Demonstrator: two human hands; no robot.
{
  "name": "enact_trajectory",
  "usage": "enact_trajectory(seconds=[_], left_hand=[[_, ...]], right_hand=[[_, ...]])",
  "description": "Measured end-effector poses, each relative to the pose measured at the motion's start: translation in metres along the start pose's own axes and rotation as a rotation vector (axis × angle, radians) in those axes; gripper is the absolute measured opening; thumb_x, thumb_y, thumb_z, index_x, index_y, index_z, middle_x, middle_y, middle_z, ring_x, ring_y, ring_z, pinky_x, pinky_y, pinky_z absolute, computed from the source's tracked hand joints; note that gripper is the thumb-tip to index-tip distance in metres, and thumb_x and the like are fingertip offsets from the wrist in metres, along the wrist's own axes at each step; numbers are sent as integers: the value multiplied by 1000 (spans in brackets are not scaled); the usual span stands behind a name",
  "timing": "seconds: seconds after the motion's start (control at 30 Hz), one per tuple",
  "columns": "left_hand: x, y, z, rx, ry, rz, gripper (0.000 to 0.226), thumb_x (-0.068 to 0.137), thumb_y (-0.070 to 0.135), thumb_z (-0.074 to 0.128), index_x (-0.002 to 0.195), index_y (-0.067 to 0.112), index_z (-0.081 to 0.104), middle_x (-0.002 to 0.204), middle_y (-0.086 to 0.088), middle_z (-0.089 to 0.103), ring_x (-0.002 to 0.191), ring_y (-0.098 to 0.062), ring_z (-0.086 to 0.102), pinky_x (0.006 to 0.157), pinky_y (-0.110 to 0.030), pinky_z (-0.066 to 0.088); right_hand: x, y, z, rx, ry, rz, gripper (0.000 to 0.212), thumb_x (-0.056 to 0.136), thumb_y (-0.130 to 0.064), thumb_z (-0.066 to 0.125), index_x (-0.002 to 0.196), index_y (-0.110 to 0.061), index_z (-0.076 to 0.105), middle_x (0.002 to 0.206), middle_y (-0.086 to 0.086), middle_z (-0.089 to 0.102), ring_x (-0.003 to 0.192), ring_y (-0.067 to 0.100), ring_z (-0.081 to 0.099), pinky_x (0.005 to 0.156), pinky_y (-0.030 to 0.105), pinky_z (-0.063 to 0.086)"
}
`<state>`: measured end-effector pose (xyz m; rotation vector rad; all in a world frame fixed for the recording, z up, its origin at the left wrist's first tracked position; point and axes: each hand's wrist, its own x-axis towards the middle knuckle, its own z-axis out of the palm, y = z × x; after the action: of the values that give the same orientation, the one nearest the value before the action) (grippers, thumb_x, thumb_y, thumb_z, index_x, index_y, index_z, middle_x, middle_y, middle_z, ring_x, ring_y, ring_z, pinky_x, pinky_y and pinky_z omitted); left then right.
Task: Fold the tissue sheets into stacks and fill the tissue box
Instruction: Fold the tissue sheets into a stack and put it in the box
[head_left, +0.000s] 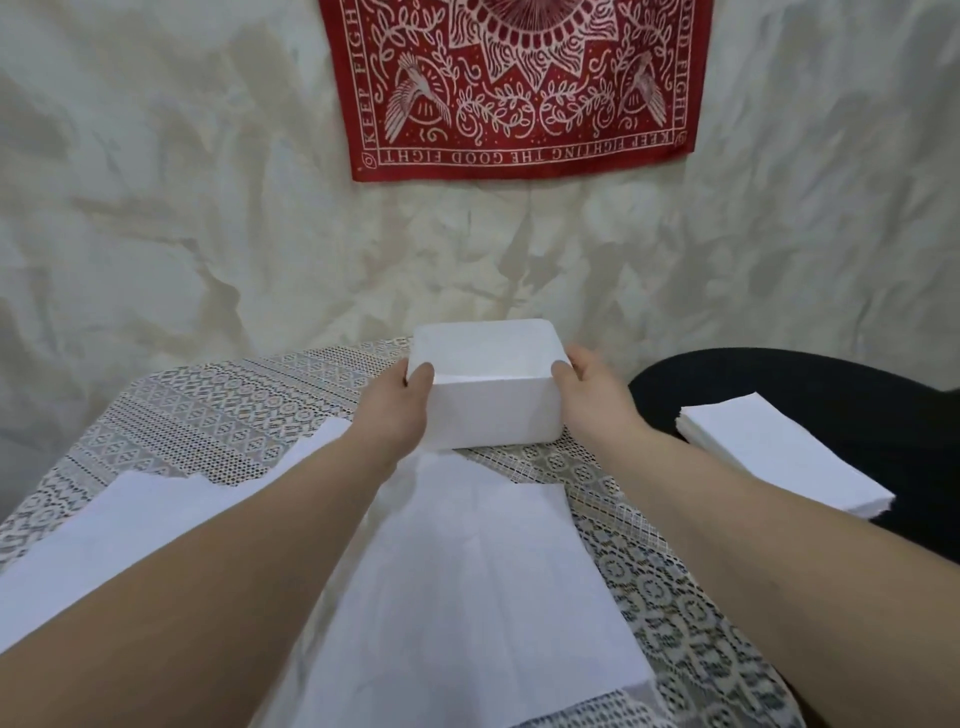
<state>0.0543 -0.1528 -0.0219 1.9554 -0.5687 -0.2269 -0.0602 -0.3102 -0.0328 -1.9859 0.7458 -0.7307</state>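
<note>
A white open-topped tissue box stands at the far middle of the lace-covered table. My left hand grips its left side, thumb hooked over the rim. My right hand grips its right side the same way. The box's inside looks empty from here. A large white tissue sheet lies spread in front of the box between my forearms. Another sheet lies at the left, partly under my left forearm. A neat stack of tissues rests on a black surface to the right.
A crumpled white backdrop rises right behind the table, with a red bandana hung on it. The black round surface sits beside the table's right edge.
</note>
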Motion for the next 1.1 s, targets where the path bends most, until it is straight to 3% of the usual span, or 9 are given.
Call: enact_trajectory(seconds=[0.1,0.23,0.47,0.57,0.67,0.8,0.9,1.0,1.1], left_hand=[[-8,-1,-9,152,47,5,47,97,37,37,119,-4,47,118,-25,54,110,-41,50,89,-46,42],[-43,-1,-32,304,47,77,52,99,35,41,145,13,33,147,-7,41,133,-25,39,107,-35,29],[-144,-29,-58,697,-95,328,44,94,35,52,136,24,48,150,12,33,136,-9,32,106,-21,24],[-186,-46,-67,859,-98,381,47,89,50,52,132,30,54,142,14,44,131,-16,33,107,-29,28],[-215,-61,-72,1022,-160,316,62,81,69,42,135,38,47,146,17,38,131,-19,30,104,-37,33],[-230,-78,-77,957,-184,268,92,61,82,18,139,38,41,150,15,33,135,-17,27,107,-37,28],[-234,-88,-77,879,-155,276,95,61,81,17,140,35,40,150,15,32,137,-14,25,109,-35,23],[-236,-92,-74,846,-129,312,90,65,78,18,141,34,40,149,15,33,137,-12,25,108,-34,21],[-237,-93,-75,828,-118,327,88,67,76,18,141,34,39,148,16,34,136,-12,25,107,-34,21]], right_hand=[[-15,-9,-6,21,19,2,36,98,-30,42,132,-17,46,110,-1,56,97,16,51,76,27,34],[-54,-19,-11,-13,174,-84,34,93,-25,52,126,-23,48,107,-5,57,97,14,55,84,31,42],[-158,-20,5,-31,-122,-134,26,86,-18,63,111,-26,61,89,-13,65,83,2,60,86,26,49],[-191,-14,1,-255,-269,-205,36,88,-26,62,123,-28,56,116,-11,64,105,4,58,96,22,42],[-212,-13,-7,-473,-422,-284,59,86,-36,63,139,-29,39,141,-10,45,128,11,43,98,22,33],[-223,-12,-11,-494,-508,-349,66,82,-43,67,141,-28,39,148,-11,37,134,9,36,104,23,28],[-224,-6,-15,-499,-485,-385,55,84,-36,67,135,-24,49,144,-7,44,131,13,41,108,29,32],[-225,3,-13,-597,-363,-475,37,89,-25,63,125,-18,59,135,-1,54,118,21,55,95,35,45],[-228,7,-7,-629,-224,-551,28,86,-19,63,113,-13,66,111,3,64,84,30,65,64,34,49]])
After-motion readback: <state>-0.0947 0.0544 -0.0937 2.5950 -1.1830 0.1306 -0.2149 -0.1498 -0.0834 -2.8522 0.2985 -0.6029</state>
